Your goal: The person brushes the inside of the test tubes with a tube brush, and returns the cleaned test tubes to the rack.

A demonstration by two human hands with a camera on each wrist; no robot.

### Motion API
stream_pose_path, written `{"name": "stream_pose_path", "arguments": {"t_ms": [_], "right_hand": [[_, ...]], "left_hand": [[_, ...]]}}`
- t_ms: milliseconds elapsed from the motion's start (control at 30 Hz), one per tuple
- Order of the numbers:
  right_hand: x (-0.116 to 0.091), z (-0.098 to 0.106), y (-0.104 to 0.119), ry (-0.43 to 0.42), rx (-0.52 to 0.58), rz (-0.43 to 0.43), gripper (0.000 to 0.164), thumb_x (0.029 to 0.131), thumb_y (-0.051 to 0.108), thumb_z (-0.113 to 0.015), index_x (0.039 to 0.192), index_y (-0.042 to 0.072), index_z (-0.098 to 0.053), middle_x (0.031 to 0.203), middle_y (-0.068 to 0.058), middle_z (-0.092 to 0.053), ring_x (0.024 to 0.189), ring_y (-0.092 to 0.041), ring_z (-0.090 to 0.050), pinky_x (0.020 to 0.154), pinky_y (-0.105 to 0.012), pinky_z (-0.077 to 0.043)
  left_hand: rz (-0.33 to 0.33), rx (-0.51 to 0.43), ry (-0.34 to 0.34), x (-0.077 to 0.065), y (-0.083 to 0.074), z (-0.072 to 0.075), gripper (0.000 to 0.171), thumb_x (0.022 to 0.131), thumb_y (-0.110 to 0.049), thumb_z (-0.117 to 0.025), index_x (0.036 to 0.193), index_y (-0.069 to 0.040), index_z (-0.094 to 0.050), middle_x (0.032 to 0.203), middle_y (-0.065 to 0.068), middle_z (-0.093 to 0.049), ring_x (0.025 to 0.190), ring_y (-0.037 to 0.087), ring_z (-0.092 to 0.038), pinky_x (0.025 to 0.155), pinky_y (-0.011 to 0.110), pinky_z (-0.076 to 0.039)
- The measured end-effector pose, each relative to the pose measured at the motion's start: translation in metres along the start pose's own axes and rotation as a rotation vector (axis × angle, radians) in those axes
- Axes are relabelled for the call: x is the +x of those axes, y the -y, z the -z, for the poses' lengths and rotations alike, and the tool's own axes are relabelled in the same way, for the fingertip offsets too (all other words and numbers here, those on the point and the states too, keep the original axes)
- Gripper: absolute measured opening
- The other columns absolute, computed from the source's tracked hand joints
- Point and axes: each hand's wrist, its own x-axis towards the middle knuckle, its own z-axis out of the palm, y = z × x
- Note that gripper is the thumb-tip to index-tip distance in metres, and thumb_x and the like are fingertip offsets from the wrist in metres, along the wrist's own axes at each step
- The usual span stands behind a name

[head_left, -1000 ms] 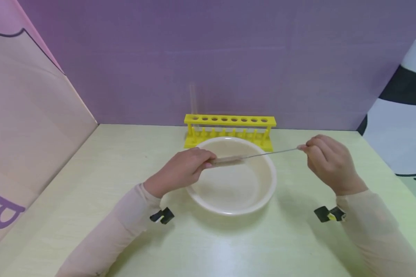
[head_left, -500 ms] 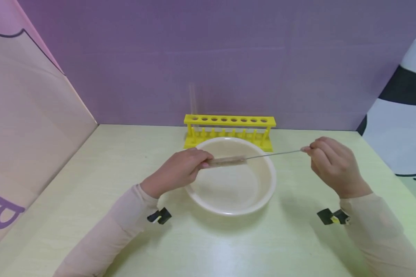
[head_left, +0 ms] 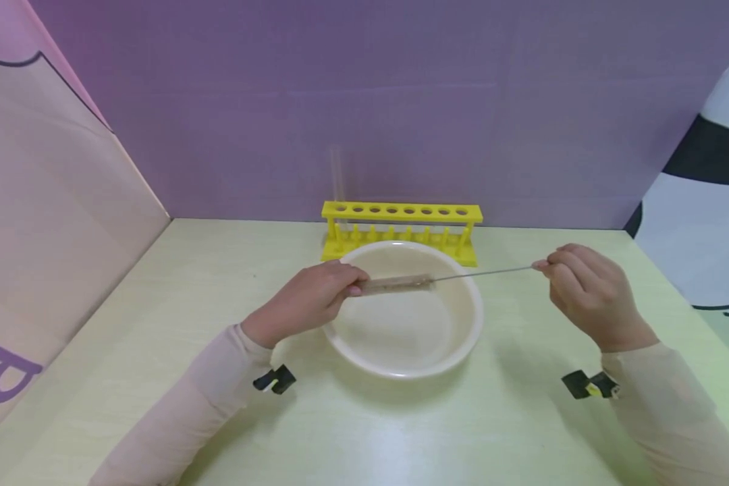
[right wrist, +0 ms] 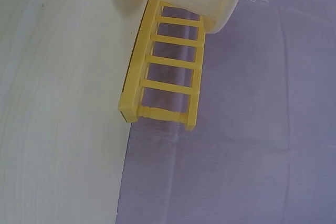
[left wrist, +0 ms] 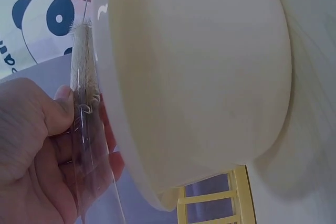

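Over a cream basin (head_left: 401,331), my left hand (head_left: 306,300) grips a clear test tube (left wrist: 86,156) that lies nearly level. A test tube brush with pale bristles (left wrist: 83,66) sits inside the tube, its bristles reaching the mouth. From there the brush's thin wire (head_left: 492,272) runs right to my right hand (head_left: 595,297), which pinches its end between thumb and fingers. In the left wrist view, thumb and fingers lie on either side of the glass. The right wrist view does not show the right hand.
A yellow test tube rack (head_left: 401,212) stands behind the basin, partly hidden by it. One clear test tube (head_left: 337,175) stands upright in its leftmost hole. A purple wall panel (head_left: 401,115) rises behind the pale table (head_left: 364,439).
My right hand has moved slightly right and toward me, still pinching the wire. The left hand has shifted a little left with the tube. Slightly more wire shows between them.
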Motion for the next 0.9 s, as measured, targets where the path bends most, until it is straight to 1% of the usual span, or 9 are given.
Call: {"name": "stream_pose_path", "arguments": {"t_ms": [167,333,467,600,700,900], "right_hand": [[-0.002,0.002,-0.001,0.012,-0.004,0.003,0.029,0.095,0.002,-0.045,0.068,-0.006,-0.046,0.062,-0.019,-0.054,0.055,-0.035,-0.05,0.05,-0.045,-0.044],[-0.002,0.004,-0.003,0.013,-0.018,-0.005,0.031,0.096,0.003,-0.045,0.066,-0.005,-0.044,0.061,-0.019,-0.054,0.055,-0.035,-0.051,0.05,-0.046,-0.044],[-0.003,0.006,-0.004,0.022,-0.012,-0.007,0.03,0.096,0.003,-0.045,0.068,-0.006,-0.047,0.062,-0.019,-0.055,0.056,-0.036,-0.051,0.051,-0.046,-0.044],[-0.004,0.008,-0.006,0.036,-0.012,-0.006,0.03,0.097,0.004,-0.044,0.069,-0.006,-0.048,0.063,-0.02,-0.055,0.056,-0.036,-0.051,0.051,-0.046,-0.044],[-0.005,0.009,-0.006,0.037,-0.011,-0.006,0.03,0.097,0.004,-0.044,0.069,-0.006,-0.048,0.063,-0.02,-0.055,0.056,-0.036,-0.05,0.052,-0.046,-0.043],[-0.007,0.009,-0.007,0.021,-0.023,-0.014,0.028,0.095,0.002,-0.044,0.07,-0.007,-0.048,0.063,-0.021,-0.055,0.056,-0.037,-0.051,0.053,-0.047,-0.044]], "left_hand": [[-0.007,-0.002,0.0,-0.001,0.001,0.0,0.016,0.094,-0.011,-0.056,0.106,-0.003,-0.064,0.094,0.003,-0.065,0.087,0.019,-0.06,0.079,0.034,-0.05],[-0.019,0.002,-0.02,-0.002,0.003,0.001,0.016,0.094,-0.011,-0.057,0.106,-0.003,-0.064,0.094,0.004,-0.065,0.087,0.019,-0.061,0.079,0.034,-0.05],[-0.018,0.005,-0.03,-0.003,0.005,0.0,0.015,0.094,-0.01,-0.057,0.105,-0.003,-0.064,0.094,0.004,-0.066,0.086,0.02,-0.061,0.077,0.034,-0.051],[-0.004,-0.004,-0.02,-0.003,0.007,0.001,0.015,0.094,-0.008,-0.057,0.105,-0.003,-0.065,0.095,0.004,-0.067,0.086,0.019,-0.061,0.077,0.034,-0.051],[0.007,-0.03,-0.008,-0.004,0.007,0.002,0.015,0.094,-0.008,-0.056,0.105,-0.003,-0.065,0.096,0.004,-0.067,0.087,0.019,-0.061,0.078,0.034,-0.051],[-0.008,-0.046,-0.011,-0.008,0.011,0.003,0.016,0.094,-0.007,-0.056,0.106,-0.003,-0.065,0.1,0.005,-0.067,0.092,0.02,-0.061,0.082,0.034,-0.051]]}}
